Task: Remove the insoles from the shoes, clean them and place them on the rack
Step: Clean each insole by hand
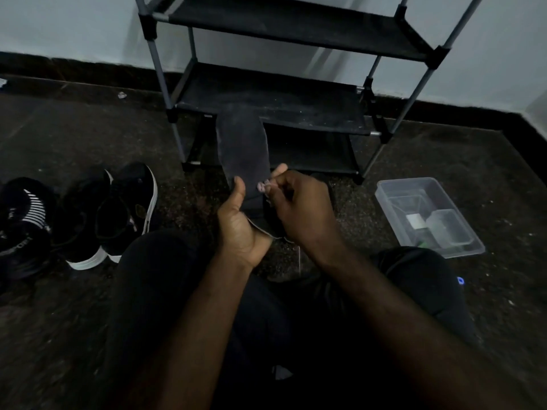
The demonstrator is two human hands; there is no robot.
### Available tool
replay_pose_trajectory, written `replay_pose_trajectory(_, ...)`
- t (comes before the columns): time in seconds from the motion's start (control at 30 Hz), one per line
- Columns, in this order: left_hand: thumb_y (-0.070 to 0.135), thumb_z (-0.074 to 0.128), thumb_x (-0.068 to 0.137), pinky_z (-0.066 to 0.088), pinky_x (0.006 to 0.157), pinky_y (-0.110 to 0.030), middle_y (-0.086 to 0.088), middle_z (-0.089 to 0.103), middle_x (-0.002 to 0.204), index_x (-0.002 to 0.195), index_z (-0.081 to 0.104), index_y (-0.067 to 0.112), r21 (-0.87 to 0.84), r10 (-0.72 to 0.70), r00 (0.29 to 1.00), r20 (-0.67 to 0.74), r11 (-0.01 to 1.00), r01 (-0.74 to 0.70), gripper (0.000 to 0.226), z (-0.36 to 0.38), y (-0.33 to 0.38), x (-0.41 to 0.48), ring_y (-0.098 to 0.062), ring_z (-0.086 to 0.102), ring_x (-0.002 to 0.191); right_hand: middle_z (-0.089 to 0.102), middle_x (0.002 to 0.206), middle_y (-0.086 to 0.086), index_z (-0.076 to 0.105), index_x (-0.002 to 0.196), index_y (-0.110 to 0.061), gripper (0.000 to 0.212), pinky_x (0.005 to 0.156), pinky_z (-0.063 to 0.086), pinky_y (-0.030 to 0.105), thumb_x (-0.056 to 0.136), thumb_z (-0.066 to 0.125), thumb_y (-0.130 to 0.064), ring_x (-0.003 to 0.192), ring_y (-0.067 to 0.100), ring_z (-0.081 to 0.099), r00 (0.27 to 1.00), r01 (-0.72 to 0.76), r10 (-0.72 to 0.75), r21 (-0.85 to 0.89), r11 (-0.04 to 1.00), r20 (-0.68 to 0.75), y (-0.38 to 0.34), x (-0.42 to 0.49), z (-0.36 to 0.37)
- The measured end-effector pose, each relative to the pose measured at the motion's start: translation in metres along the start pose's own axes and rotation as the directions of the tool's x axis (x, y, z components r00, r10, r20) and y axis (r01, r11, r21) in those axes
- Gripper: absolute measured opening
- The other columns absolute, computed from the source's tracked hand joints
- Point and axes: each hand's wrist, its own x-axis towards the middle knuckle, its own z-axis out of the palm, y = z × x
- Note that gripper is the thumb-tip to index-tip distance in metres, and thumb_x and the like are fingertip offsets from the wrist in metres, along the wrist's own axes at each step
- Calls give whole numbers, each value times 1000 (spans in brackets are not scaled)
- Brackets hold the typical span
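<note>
Left hand: my left hand [239, 229] holds the insole [242, 149] near its heel end. My thumb is on the front and the heel sits in my palm.
Right hand: my right hand [299, 208] is curled up small at the right edge of the insole. It looks like I pinch that edge. There are tiny pale bits at my fingertips, too small for me to tell what they are.
Insole: it is out of the shoe and up in the air. It stands almost straight, toe end up, right in front of the rack [310, 113] but not touching it.
Rack: it stands by the wall, just past my hands, with dark cloth shelves.
Shoes: a black pair with white soles [109, 214] sits on the floor to my left. More dark shoes lie further left.
Tub: a clear tub [408, 181] sits on the floor to my right. It has small things in it that I cannot make out.
Step now: I think this is the cleaning part — I seem to be picking or rubbing dirt off the insole.
Not done yet: this insole is not on the rack.
Next move: I should finish the cleaning, then reach forward and lay the insole flat on a shelf — one hand can let go first so it does not bend or drop.
</note>
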Motion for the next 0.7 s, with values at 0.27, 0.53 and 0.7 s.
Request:
replay_pose_trajectory(0.27,44,18,103,21,120,-43,-13,51,144,143,41,7,-123,140,984,-106,981,-153,60,-11,20,10,-25,42,138,72,76,-6,73,81,-16,12,66,55,31,90,68,-23,69,5,66,957,-156,118,130,979,266,8,-28,3)
replay_pose_trajectory(0.53,46,21,101,24,119,-43,-12,52,143,147,36,6,-68,176,982,-71,981,-181,63,-15,24,12,-25,47,135,70,68,0,71,80,-8,11,56,49,24,90,68,-14,56,6,59,929,-230,99,347,909,356,-8,-37,11)
replay_pose_trajectory(0.7,51,21,101,33,114,-43,-14,54,141,140,45,5,4,164,982,-96,986,-164,65,-15,25,12,-27,51,131,68,68,18,68,84,6,20,49,43,23,91,66,-13,52,17,54,875,-335,116,415,846,470,-17,-30,6)
